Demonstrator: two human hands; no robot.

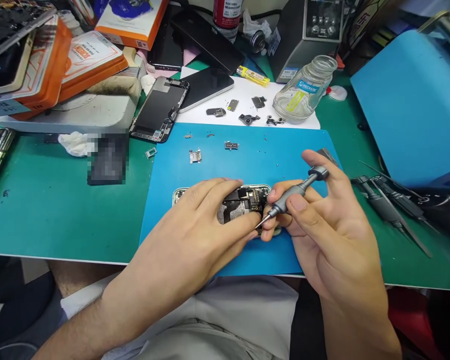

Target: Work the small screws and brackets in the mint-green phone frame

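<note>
An opened phone lies sideways on the blue mat, its inner board and parts exposed. My left hand is laid across it, with the fingers closed around its two long edges and hiding much of its left half. In my right hand a grey precision screwdriver is gripped between thumb and fingers, with the index finger up by its end cap. The driver tilts, and its thin tip points down at the phone's near edge, beside my left fingertips. Whether the tip touches a screw I cannot tell.
Small metal parts and tiny screws dot the mat's far side. Behind are camera modules, a glass jar, a detached screen and a yellow lighter. Tweezers lie right; orange boxes are stacked left.
</note>
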